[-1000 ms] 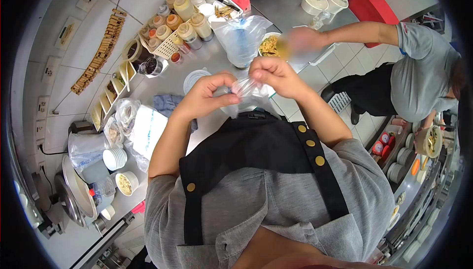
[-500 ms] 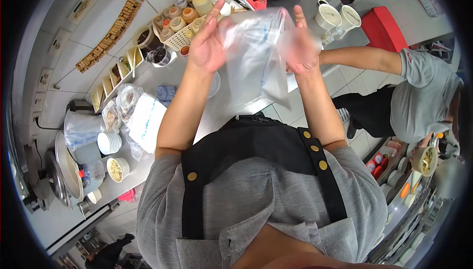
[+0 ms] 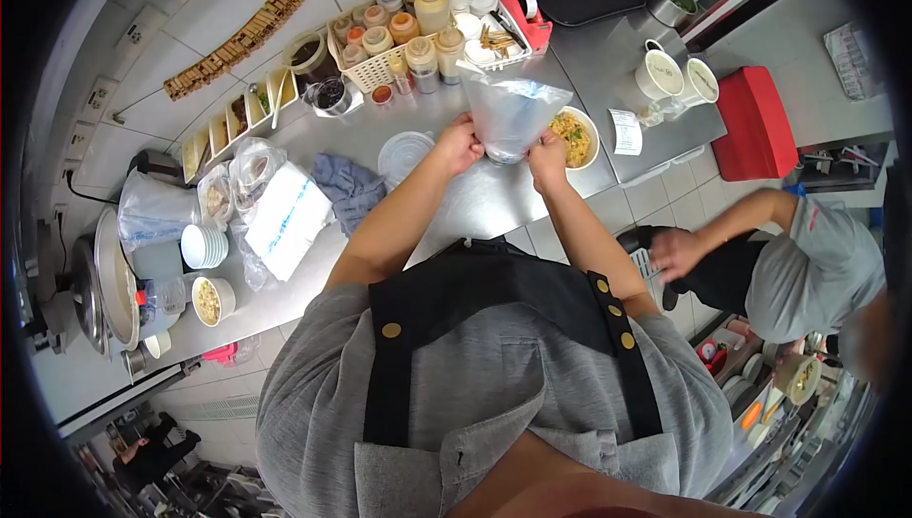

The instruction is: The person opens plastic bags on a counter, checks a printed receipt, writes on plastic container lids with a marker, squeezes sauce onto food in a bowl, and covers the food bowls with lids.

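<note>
A clear plastic bag [image 3: 518, 119] stands spread over the steel counter, wide at the far end and gathered toward me. My left hand [image 3: 460, 145] is closed, with its fingers pinching the bag's near left side. On the near right side, my right hand [image 3: 548, 161] pinches the bag in the same way. Just right of the bag is a white bowl of yellow food with green bits [image 3: 576, 136], partly hidden by the bag and my right hand. A clear round lid [image 3: 405, 159] lies on the counter beside my left forearm.
Sauce bottles fill a cream basket [image 3: 366, 70] at the wall. A blue-grey cloth [image 3: 348, 191], a stack of white bags [image 3: 288, 224] and a bowl [image 3: 213, 301] lie left. A receipt [image 3: 625, 131] and lidded tubs [image 3: 659, 74] sit right, near a co-worker [image 3: 807, 262].
Both hands have come down and nearer each other, from spread on the raised bag to pinching its near sides. The food bowl now shows. The co-worker's arm has drawn back from the counter.
</note>
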A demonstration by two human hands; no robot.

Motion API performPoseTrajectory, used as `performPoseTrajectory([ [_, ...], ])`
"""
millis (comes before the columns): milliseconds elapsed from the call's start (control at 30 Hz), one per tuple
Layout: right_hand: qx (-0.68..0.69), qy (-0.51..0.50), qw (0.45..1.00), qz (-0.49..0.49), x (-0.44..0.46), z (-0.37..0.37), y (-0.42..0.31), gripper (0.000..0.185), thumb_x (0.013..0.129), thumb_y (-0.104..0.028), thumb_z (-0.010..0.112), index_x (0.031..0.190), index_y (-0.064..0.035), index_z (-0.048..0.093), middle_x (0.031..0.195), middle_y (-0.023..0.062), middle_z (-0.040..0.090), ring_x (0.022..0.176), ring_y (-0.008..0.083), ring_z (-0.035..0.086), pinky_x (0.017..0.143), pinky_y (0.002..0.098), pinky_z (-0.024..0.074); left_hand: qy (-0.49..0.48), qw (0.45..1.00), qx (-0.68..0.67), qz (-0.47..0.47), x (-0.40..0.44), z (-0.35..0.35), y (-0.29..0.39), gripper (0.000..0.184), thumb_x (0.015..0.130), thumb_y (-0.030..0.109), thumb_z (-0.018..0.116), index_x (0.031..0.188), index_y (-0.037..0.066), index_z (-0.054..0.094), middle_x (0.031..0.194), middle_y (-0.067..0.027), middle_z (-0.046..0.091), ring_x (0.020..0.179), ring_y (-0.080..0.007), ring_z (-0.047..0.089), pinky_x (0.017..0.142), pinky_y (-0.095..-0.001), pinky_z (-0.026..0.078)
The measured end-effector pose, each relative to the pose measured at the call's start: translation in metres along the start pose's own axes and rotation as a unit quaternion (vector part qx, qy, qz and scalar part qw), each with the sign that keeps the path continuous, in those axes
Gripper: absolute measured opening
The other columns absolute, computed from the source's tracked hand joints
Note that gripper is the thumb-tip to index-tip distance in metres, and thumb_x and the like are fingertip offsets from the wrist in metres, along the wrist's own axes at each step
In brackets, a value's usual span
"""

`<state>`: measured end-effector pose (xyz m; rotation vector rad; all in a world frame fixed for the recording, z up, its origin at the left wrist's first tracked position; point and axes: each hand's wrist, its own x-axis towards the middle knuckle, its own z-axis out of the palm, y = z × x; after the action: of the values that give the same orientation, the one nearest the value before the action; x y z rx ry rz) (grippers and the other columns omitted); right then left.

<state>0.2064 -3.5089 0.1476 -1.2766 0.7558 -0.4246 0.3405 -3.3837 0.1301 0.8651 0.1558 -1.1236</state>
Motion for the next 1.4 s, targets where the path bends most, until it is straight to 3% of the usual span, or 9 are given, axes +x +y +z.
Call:
performPoseTrajectory([
  [300, -0.068, 0.081, 0.994, -0.038, 0.013, 0.063, -0.004, 0.038, 0.08, 0.007, 0.045, 0.11, 0.0025, 0.068, 0.092, 0.0132, 0.073, 0.08, 0.0249, 0.068, 0.078, 0.0338, 0.0531, 0.082, 0.987, 0.093, 0.106, 0.001, -0.035, 0.007, 0.019, 0.093, 0.007, 0.051, 0.111, 0.007, 0.06, 0.089, -0.0054, 0.066, 0.069, -0.0132, 0.057, 0.056, -0.0261, 0.044],
  [433, -0.306, 0.094, 0.926, -0.2, 0.04, 0.039, 0.041, 0.035, 0.083, -0.011, 0.054, 0.113, 0.0034, 0.064, 0.113, 0.0246, 0.064, 0.106, 0.0393, 0.06, 0.092, 0.0421, 0.0474, 0.135, 0.698, 0.602, 0.363, 0.01, -0.055, 0.025, 0.029, 0.096, 0.02, 0.053, 0.115, 0.001, 0.064, 0.106, -0.0249, 0.067, 0.1, -0.0421, 0.061, 0.093, -0.0446, 0.048],
  [500, -0.179, 0.113, 0.952, -0.221, 0.013, 0.034, 0.004, 0.04, 0.087, -0.004, 0.056, 0.126, 0.002, 0.055, 0.121, 0.0198, 0.058, 0.106, 0.0315, 0.057, 0.096, 0.0391, 0.0447, 0.144, 0.719, 0.565, 0.377, -0.027, -0.06, 0.028, 0.032, 0.097, 0.027, 0.057, 0.116, 0.003, 0.065, 0.113, -0.0221, 0.064, 0.116, -0.0375, 0.054, 0.098, -0.0421, 0.044],
  [600, -0.191, 0.162, 0.911, -0.327, -0.012, 0.033, -0.097, 0.05, 0.086, 0.0, 0.059, 0.134, -0.0002, 0.046, 0.132, 0.0161, 0.049, 0.11, 0.0282, 0.05, 0.099, 0.0386, 0.0413, 0.13, 0.831, 0.452, 0.297, -0.067, -0.101, 0.027, 0.025, 0.097, 0.022, 0.061, 0.113, 0.003, 0.064, 0.097, -0.0092, 0.068, 0.083, -0.0163, 0.063, 0.075, -0.0307, 0.051],
  [733, -0.283, 0.208, 0.688, -0.635, -0.012, 0.035, -0.269, 0.029, 0.085, -0.001, 0.061, 0.114, -0.0043, 0.06, 0.119, 0.0128, 0.06, 0.113, 0.0318, 0.051, 0.097, 0.0395, 0.0405, 0.159, 0.882, 0.361, 0.259, -0.131, -0.125, 0.023, 0.019, 0.098, 0.017, 0.058, 0.109, 0.003, 0.064, 0.095, -0.0041, 0.068, 0.082, -0.0102, 0.061, 0.071, -0.0245, 0.048],
  [933, -0.291, 0.22, 0.616, -0.698, 0.077, 0.066, -0.42, 0.019, 0.089, -0.012, 0.063, 0.106, -0.0053, 0.066, 0.119, 0.0144, 0.06, 0.11, 0.0341, 0.054, 0.093, 0.0423, 0.0435, 0.236, 0.906, 0.227, 0.269, -0.172, -0.125, 0.0, 0.014, 0.099, 0.011, 0.054, 0.111, 0.006, 0.06, 0.097, -0.0027, 0.068, 0.076, -0.0075, 0.057, 0.067, -0.0218, 0.045],
  [1167, -0.494, 0.312, 0.652, -0.483, 0.109, 0.095, -0.455, 0.037, 0.091, -0.037, 0.064, 0.11, -0.0051, 0.068, 0.127, 0.0176, 0.056, 0.116, 0.0354, 0.05, 0.095, 0.0452, 0.0432, 0.239, 0.885, 0.226, 0.33, -0.168, -0.091, -0.024, 0.014, 0.1, 0.012, 0.056, 0.111, 0.006, 0.06, 0.098, -0.003, 0.067, 0.077, -0.0079, 0.057, 0.068, -0.022, 0.045],
  [1333, -0.216, 0.08, 0.85, -0.473, 0.133, 0.073, -0.459, 0.041, 0.085, -0.038, 0.073, 0.107, -0.0038, 0.067, 0.104, 0.0141, 0.069, 0.097, 0.0293, 0.064, 0.087, 0.0435, 0.0476, 0.223, 0.877, 0.209, 0.371, -0.17, -0.055, -0.026, 0.015, 0.099, 0.014, 0.058, 0.11, 0.005, 0.062, 0.099, -0.0044, 0.068, 0.079, -0.0089, 0.059, 0.072, -0.0227, 0.045],
  [1400, -0.086, -0.019, 0.852, -0.516, 0.133, 0.063, -0.449, 0.035, 0.087, -0.025, 0.074, 0.107, 0.0015, 0.064, 0.095, 0.0128, 0.072, 0.087, 0.0214, 0.068, 0.084, 0.0342, 0.0494, 0.228, 0.87, 0.216, 0.379, -0.171, -0.044, -0.025, 0.016, 0.099, 0.015, 0.058, 0.11, 0.004, 0.062, 0.099, -0.0048, 0.068, 0.08, -0.0092, 0.059, 0.072, -0.023, 0.045],
])
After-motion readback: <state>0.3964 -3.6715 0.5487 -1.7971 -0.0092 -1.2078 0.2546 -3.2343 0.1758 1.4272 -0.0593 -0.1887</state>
